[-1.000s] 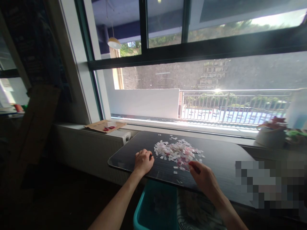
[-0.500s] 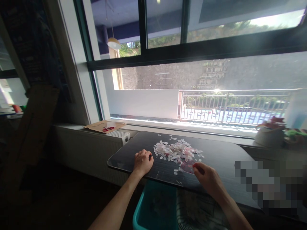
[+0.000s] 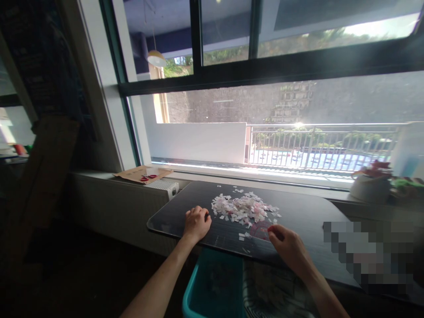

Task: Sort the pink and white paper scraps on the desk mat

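Observation:
On the dark table point(image 3: 298, 221) lies a loose pile of small white and pinkish paper scraps point(image 3: 243, 207). My left hand point(image 3: 198, 223) rests at the near left of the pile, fingers curled in, and nothing shows in it. My right hand point(image 3: 287, 243) is at the near right of the pile, closed in a pinch on the right end of a thin see-through pink piece point(image 3: 260, 230) with a rounded outline. That piece lies low against the tabletop at the pile's near edge; its exact kind I cannot make out. A few scraps point(image 3: 242, 236) lie beside it.
Below the table's near edge stands a teal bin point(image 3: 190, 291). Red-handled scissors point(image 3: 148, 178) lie on brown paper point(image 3: 127, 173) on the sill at left. A plant pot point(image 3: 371, 187) stands at the right by the window. A blurred patch covers the table's right end.
The pink piece has turned slightly in my right hand, and more of its rounded outline shows. My left hand stays in place. The view has shifted a little.

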{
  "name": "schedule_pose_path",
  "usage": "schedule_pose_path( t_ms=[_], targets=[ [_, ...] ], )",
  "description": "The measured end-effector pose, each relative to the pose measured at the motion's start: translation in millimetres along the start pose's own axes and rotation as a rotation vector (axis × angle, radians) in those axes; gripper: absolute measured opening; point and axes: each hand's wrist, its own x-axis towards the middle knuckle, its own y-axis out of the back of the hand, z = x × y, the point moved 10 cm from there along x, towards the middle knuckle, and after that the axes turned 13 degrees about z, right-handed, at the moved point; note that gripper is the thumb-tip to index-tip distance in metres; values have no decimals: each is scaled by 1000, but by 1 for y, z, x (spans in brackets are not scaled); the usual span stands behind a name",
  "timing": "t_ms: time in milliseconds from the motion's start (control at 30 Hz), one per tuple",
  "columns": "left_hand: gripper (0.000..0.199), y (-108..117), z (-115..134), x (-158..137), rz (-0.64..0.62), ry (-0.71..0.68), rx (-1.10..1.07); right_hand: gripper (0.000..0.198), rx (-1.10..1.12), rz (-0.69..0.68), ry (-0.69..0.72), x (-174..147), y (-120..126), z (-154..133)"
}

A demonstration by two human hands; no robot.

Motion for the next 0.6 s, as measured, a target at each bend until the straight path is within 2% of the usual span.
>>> schedule_pose_path(
  t_ms=[167,333,433,533,600],
  targets=[
    [18,0,0,0,-6,-4,-4,32,13,41,-61,2,3,12],
    [18,0,0,0,-6,-3,-1,28,194,-86,-52,0,-12,12],
    [18,1,1,0,-10,-4,-3,30,256,-56,-78,2,-12,13],
    [18,1,2,0,-11,-5,1,32,230,-7,-60,4,-10,9],
    [18,1,2,0,-6,-8,3,31,166,-25,-28,4,-12,4]
  ],
)
